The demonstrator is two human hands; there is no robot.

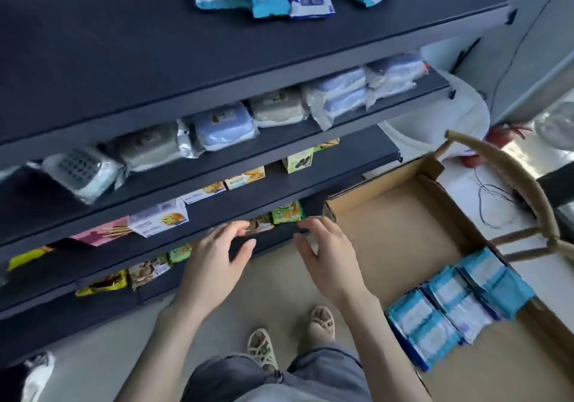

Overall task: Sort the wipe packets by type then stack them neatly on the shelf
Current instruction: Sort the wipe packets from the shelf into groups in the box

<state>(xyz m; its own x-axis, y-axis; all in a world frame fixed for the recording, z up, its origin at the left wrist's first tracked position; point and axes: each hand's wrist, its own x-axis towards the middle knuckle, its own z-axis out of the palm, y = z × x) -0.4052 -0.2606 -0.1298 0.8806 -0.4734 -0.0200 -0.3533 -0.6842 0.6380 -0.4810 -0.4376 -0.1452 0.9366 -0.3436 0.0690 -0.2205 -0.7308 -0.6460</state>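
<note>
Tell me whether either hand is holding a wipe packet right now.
No, the left hand and right hand are both open and empty, while the packets lie in the box.

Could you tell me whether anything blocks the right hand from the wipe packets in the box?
Nothing visible does: the wipe packets lie uncovered in the open box, only bare cardboard between them and the right hand.

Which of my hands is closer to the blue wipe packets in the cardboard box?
Right. The right hand is left of the wipe packets, not touching them; the left hand is farther left.
</note>
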